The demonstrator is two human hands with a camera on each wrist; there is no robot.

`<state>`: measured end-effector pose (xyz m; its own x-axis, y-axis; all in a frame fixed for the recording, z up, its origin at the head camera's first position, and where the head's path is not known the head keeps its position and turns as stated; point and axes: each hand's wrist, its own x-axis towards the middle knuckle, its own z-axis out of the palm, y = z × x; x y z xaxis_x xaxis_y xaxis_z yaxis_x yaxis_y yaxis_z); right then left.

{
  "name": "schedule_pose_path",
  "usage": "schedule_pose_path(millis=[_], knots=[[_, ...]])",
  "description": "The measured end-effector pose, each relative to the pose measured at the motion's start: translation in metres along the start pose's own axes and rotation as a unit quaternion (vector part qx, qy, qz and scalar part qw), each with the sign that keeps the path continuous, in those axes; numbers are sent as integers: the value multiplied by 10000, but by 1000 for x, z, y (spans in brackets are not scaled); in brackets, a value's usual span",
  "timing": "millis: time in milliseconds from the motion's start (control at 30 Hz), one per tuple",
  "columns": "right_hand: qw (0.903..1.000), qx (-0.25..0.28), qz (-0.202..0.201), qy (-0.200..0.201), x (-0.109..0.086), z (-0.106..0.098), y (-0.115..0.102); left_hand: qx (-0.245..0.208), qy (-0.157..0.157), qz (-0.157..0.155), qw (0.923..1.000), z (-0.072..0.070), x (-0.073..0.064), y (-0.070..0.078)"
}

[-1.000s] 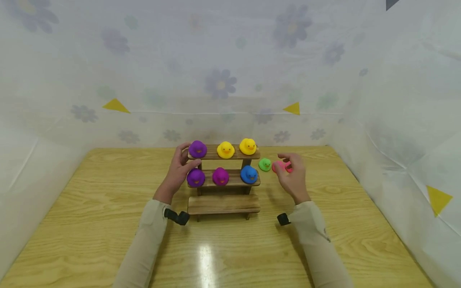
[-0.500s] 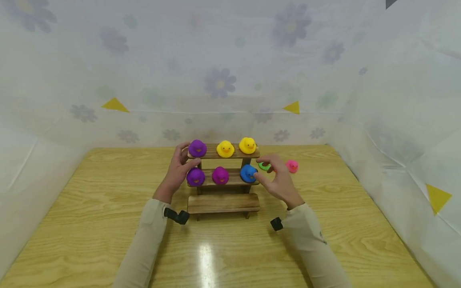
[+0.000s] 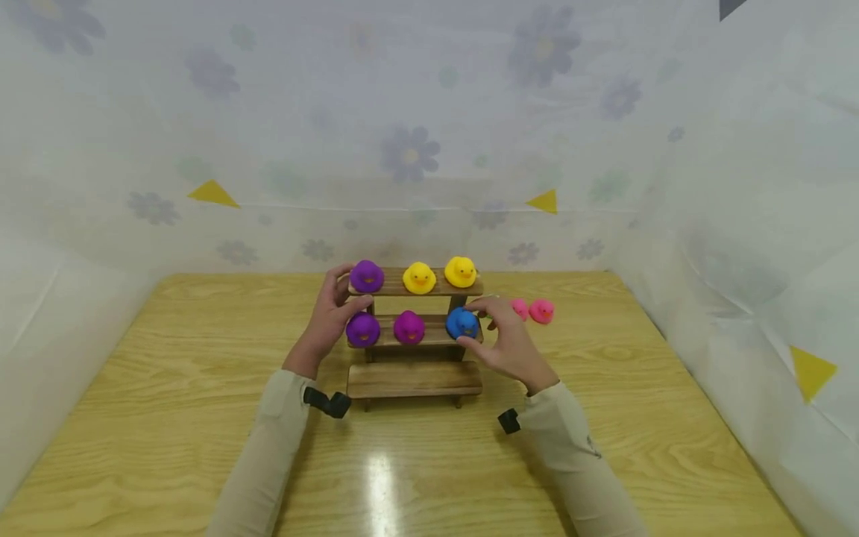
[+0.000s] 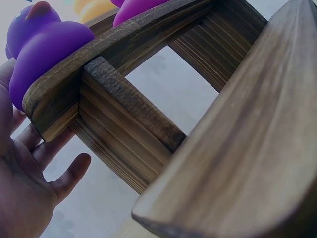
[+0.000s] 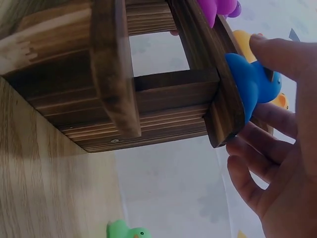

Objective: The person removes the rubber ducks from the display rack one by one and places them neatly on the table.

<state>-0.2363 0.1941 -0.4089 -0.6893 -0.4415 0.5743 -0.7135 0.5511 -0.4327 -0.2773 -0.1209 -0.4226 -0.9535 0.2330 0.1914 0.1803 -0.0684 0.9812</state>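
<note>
A three-tier wooden display stand (image 3: 414,380) holds toy ducks. My left hand (image 3: 326,321) grips its left side, thumb in front, some fingers behind the wood; beside that hand sits the middle-tier purple duck (image 4: 52,49). My right hand (image 3: 513,347) pinches the blue duck (image 3: 461,323) at the middle tier's right end. In the right wrist view, the thumb lies over the blue duck (image 5: 252,82) and the fingers reach behind it. A magenta duck (image 3: 408,328) stands mid-tier. On top are a purple duck (image 3: 366,277) and two yellow ducks (image 3: 419,279).
Two pink ducks (image 3: 542,311) lie on the wooden table (image 3: 201,418) right of the stand. A green duck (image 5: 126,230) is near them, mostly hidden by the right hand in the head view. Flowered white sheeting (image 3: 302,149) encloses the table.
My right hand has moved left from above the pink ducks to the blue duck and closed its thumb and fingers about it. The left hand has stayed at the stand.
</note>
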Motion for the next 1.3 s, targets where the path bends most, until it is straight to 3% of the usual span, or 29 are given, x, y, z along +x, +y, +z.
schedule_pose_path(millis=[633,933,1300], knots=[[9995,-141,216,-157,-1,2,-6,28,74,-106,9999,1,-2,0],[9998,-96,16,163,-2,-4,-1,87,21,-41,10000,2,0,3],[9987,-136,204,447,-5,-21,10,47,102,-77,9999,3,-1,3]])
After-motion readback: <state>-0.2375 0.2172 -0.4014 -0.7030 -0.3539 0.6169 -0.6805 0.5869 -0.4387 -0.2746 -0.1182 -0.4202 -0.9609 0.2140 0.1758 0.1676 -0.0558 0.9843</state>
